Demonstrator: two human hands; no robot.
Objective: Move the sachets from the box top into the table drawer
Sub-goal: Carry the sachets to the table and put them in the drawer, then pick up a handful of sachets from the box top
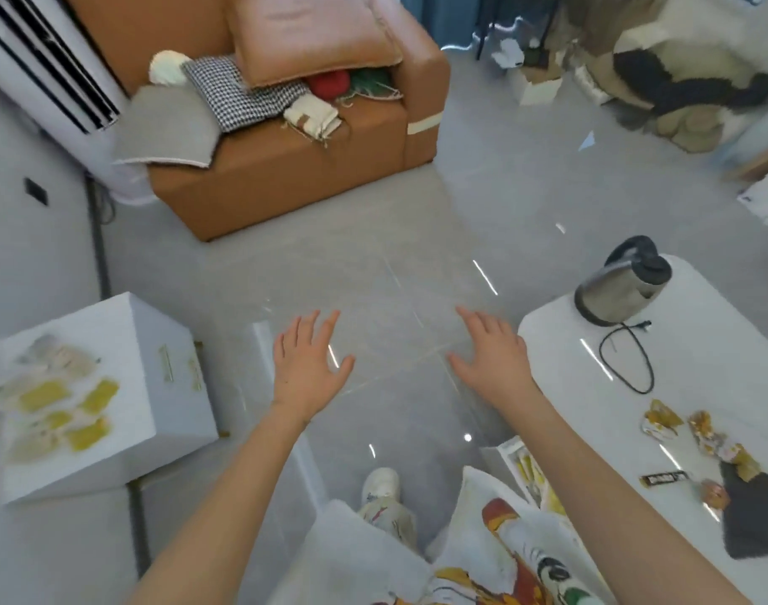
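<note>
Plainly, both hands were empty. The left hand (310,364) and the right hand (491,355) were held out side by side but apart, palms down, with fingers straight and spread, gripping nothing, above the grey tiled floor (373,264). Below them, near the person, a white shoe (380,482) stood on the floor.

To the left stood the white box (172,386), and the sachets (41,395), yellow and pale, lay scattered flat on its top, well apart from the left hand. To the right was the white desk (700,342); at its near left edge the drawer (506,451) seemed to be open, with yellow packets inside. On the desk stood a steel kettle (622,290) with a black cable (635,364). Far off stood an orange sofa (286,176).
</note>
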